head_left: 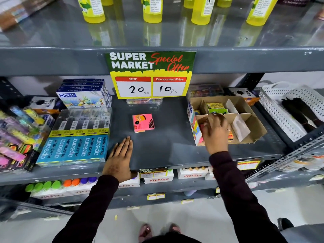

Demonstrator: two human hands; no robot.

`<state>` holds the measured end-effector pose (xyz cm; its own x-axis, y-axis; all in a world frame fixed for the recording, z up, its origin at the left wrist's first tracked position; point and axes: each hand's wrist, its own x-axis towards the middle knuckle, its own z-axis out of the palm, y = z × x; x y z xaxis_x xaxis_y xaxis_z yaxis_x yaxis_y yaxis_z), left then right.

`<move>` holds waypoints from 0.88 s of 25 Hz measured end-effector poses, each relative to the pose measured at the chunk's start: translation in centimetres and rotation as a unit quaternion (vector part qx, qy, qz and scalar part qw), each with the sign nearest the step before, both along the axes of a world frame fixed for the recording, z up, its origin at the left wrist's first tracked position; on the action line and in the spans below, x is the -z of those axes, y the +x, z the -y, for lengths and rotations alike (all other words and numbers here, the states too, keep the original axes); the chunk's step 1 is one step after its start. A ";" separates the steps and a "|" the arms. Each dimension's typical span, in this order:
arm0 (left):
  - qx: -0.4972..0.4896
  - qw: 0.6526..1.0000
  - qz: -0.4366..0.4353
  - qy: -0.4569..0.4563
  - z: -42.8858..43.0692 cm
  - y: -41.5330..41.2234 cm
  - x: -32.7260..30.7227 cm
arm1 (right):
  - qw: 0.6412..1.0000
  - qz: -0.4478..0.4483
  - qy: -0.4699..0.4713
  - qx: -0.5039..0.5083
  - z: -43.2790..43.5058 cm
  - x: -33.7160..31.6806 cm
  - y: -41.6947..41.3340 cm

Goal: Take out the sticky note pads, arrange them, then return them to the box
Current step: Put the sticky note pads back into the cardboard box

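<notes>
At the centre of the frame, one pink sticky note pad [143, 122] is lying alone on the grey shelf [168, 148], apart from everything else. Your right hand [216, 131] is reaching into the near left compartment of the cardboard box [252, 120] at centre right; its fingers are curling down inside, and you cannot tell from here whether they are already closing on a pad. More pads are showing in the box: a yellow and green stack [216, 107] in a rear compartment and pink and orange edges near your wrist. Your left hand [121, 156] is resting flat and empty, fingers together, on the shelf's front edge, just right of the Apsara pencil packs [77, 146].

Judging by this, you are only starting the taking-out: one pad is out, several are waiting, and arranging and returning are still ahead.

For room, bare shelf is lying open between the pencil packs and the box. The price sign [150, 75] is hanging low at the back, the box dividers are standing close around your fingers, and the shelf lip is running along the front.
</notes>
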<state>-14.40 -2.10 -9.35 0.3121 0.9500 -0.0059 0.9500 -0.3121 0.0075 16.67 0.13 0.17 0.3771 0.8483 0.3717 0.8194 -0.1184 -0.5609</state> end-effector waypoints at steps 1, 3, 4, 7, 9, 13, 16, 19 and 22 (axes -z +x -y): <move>0.000 1.000 0.000 -0.001 0.1 0.0 -0.2 | 0.999 -0.014 0.010 -0.038 -0.1 -0.4 -2.3; 0.002 1.000 0.010 -0.008 0.2 0.0 -0.5 | 0.989 -0.042 -0.074 -0.125 -1.1 0.3 -6.8; 0.002 1.000 0.013 -0.011 0.2 0.2 -0.6 | 0.975 -0.060 -0.140 -0.163 -2.1 1.4 -8.8; -0.012 1.000 0.004 -0.017 0.1 0.3 -0.7 | 0.947 -0.120 -0.227 -0.190 -4.7 4.2 -13.2; -0.015 1.000 0.015 -0.016 0.0 0.2 -0.7 | 0.955 -0.112 -0.212 -0.173 -5.8 5.1 -15.2; -0.001 0.998 0.060 -0.007 0.1 0.2 -0.8 | 0.971 -0.046 -0.191 -0.140 -7.2 5.8 -17.8; 0.001 0.998 0.065 -0.005 0.1 0.0 -0.6 | 0.972 -0.011 -0.195 -0.128 -7.8 6.1 -18.6; 0.007 0.998 0.066 -0.011 0.1 0.0 -0.6 | 0.967 0.044 -0.214 -0.132 -7.6 6.0 -18.2; 0.004 0.999 0.054 -0.010 0.1 0.1 -0.6 | 0.958 0.088 -0.227 -0.148 -6.9 5.7 -16.8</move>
<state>-14.28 -2.19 -8.76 0.3201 0.9473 0.0098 0.9407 -0.3191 0.1151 -0.10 7.00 -5.52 0.0603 0.9978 -0.0261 0.9320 -0.0657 -0.3565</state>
